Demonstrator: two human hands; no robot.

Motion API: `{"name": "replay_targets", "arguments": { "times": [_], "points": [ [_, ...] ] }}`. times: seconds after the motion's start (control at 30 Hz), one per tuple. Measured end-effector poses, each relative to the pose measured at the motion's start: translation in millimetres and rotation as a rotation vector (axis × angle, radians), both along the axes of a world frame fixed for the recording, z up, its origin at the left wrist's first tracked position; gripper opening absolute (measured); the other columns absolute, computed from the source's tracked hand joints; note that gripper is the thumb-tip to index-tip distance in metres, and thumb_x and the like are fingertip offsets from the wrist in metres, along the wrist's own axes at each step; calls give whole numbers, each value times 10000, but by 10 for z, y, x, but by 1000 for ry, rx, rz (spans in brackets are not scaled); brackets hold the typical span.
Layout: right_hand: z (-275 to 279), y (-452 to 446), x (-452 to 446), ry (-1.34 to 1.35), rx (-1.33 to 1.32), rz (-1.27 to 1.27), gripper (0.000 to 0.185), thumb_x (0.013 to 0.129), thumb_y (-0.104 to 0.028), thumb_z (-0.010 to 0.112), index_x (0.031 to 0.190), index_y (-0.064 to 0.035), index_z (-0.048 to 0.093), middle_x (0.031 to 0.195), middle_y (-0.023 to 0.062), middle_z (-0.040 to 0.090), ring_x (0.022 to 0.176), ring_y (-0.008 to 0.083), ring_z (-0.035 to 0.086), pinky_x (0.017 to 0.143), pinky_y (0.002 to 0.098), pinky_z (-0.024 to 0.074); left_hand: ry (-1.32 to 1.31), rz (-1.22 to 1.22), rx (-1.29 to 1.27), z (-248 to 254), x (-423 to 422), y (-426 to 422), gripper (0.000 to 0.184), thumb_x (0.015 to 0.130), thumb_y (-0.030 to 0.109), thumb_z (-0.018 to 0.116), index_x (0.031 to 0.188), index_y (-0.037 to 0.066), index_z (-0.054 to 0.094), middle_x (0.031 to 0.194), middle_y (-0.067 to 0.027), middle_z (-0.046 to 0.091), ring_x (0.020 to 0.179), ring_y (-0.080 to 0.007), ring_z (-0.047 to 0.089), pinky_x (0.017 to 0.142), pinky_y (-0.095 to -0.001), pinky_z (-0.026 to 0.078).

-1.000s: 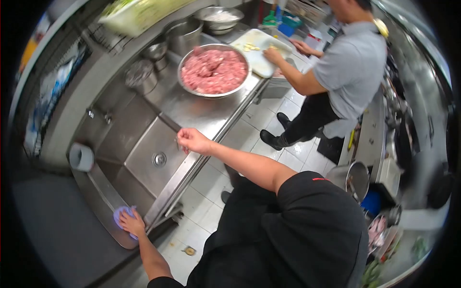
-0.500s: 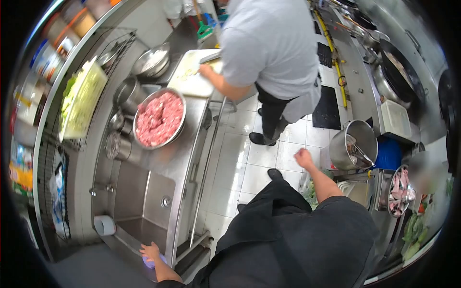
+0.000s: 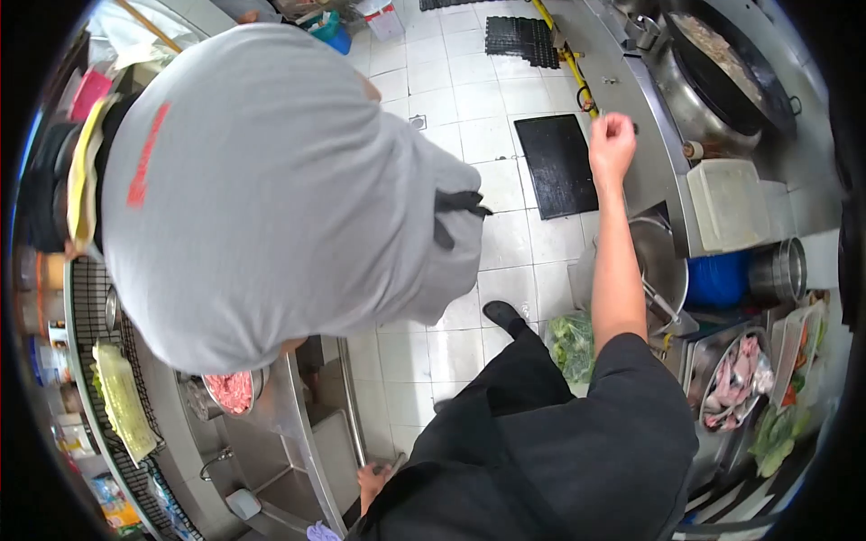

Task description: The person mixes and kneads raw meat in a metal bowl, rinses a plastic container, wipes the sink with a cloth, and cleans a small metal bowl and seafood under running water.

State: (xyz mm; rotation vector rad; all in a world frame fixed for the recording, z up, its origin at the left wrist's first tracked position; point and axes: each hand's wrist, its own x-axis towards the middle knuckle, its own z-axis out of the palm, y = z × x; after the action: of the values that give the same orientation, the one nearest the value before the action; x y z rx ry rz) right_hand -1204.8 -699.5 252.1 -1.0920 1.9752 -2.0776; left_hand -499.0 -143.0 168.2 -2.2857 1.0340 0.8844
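A: Fingers?
B: Right hand (image 3: 612,149) curled loosely, gap small, contents cannot be told; left hand (image 3: 373,482) half hidden by the body, fingers bent beside the rail (image 3: 353,406), grip unclear
A: Further out?
B: Steel pot (image 3: 665,243) just beside the right arm (image 3: 618,261); purple cloth (image 3: 320,533) near the left hand, at the sink (image 3: 280,491)
A: Good practice?
B: Tight aisle (co-worker (image 3: 289,198) close), so elbows in, sleeve clear of the pot
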Motion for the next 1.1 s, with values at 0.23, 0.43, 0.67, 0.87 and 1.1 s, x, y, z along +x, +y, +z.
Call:
{"name": "replay_targets", "arguments": {
  "times": [0.23,0.43,0.67,0.87,1.1],
  "points": [
    [1176,-1893,318,-114,-699,58,119,852,-36,647,896,-17,538,788,12,551,704,91,523,651,249,460,89,956,-386,1009,-36,374,411,957,397,558,1208,74,596,980,-124,679,895,-317,658,798,-436,519],
    [1124,-2890,965,-150,-772,74,131,874,-33,627,875,-4,499,740,21,542,632,90,536,570,226,457,-180,735,-554,1803,157,30,369,957,373,554,1176,78,593,950,-117,669,847,-303,655,740,-438,525],
    [-1148,-4040,2612,216,-4,1074,387,829,-103,613,1205,-28,567,1172,196,619,1126,344,576,980,404,443,-95,688,-513,1709,-251,-482,320,957,344,549,1140,83,589,915,-109,656,791,-287,652,671,-439,532],
    [-1822,-3722,2178,238,246,1116,387,841,-89,561,1222,-39,604,1200,190,632,1147,323,586,1004,387,447,198,682,-286,1009,-794,-483,279,957,319,544,1108,88,586,885,-102,646,743,-273,650,613,-441,537],
    [-3783,-1411,368,354,1061,823,206,866,-155,539,927,4,656,959,200,680,837,350,659,740,466,509,346,1277,-149,288,-709,374,309,926,261,575,1171,74,591,1010,-122,636,845,-293,654,642,-480,567]
  ]
}}
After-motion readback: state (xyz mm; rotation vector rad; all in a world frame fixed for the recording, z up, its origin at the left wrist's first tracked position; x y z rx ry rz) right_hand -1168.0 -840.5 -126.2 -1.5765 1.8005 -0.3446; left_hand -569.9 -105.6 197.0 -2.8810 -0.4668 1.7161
